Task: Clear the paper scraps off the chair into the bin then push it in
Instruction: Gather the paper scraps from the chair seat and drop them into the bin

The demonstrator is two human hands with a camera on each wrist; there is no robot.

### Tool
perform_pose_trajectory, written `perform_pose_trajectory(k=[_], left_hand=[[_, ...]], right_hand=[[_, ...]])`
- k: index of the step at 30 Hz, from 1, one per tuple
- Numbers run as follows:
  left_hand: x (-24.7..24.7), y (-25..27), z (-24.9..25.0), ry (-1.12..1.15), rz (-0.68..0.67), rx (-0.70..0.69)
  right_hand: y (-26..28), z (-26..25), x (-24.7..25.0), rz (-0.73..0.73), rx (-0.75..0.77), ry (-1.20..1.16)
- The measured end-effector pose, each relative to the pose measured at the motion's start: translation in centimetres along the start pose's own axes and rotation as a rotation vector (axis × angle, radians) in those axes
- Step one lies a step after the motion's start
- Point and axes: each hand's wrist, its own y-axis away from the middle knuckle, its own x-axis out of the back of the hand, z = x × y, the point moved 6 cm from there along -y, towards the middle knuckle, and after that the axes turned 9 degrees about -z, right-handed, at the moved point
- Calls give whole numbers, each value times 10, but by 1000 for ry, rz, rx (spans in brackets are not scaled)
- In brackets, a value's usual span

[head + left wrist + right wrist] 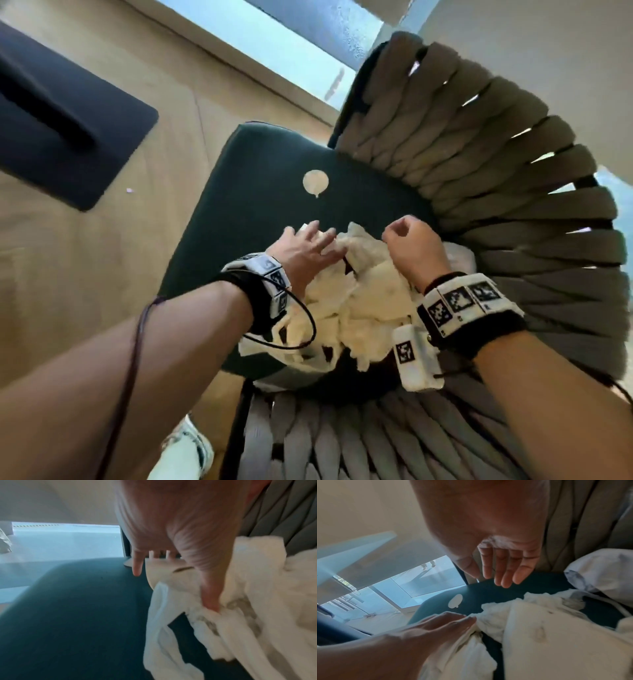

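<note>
while the heap of paper scraps [356, 305] lies on the chair [260, 164], covering the near half of its dark green seat, the step in hand reads as gathering, not yet carrying. woven backrest [496, 178] curves round the right and near side, hemming the heap in. no bin in any view; cannot tell where it stands.

left hand [305, 253]: fingers spread fairly straight, pressed flat onto the left edge of the heap; left wrist view shows a fingertip sunk into a fold, nothing gripped. right hand [407, 246]: loosely curled above the far right of the heap, holding nothing; right wrist view shows its fingers hanging clear of the seat.

next move, as i judge: both hands scoop inward and close on a bundle. light, crumpled stuff, bits likely to shed.

in the way: backrest crowds the right hand. a pale wadded bag or wrapper [604, 569] sits against it, beside the heap.

smaller: one round flat scrap [315, 181] lies alone further up the seat, well apart; needs its own pick.
</note>
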Motion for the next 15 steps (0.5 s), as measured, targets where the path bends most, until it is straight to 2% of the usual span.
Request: perform_pose_trajectory(k=[4, 7, 10, 13, 15], left_hand=[[-3, -17, 1, 18, 27, 104], [-5, -9, -11, 169, 52, 186], [-12, 11, -26, 370, 84, 283], [-22, 33, -39, 541, 132, 358], [-28, 46, -47, 651, 172, 387]], right_hand=[[-1, 27, -13, -135, 14, 187], [-3, 31, -38, -313, 38, 341], [-14, 21, -62, -414, 93, 457], [-19, 10, -85, -460, 126, 636], [-19, 5, -94, -410, 146, 726]])
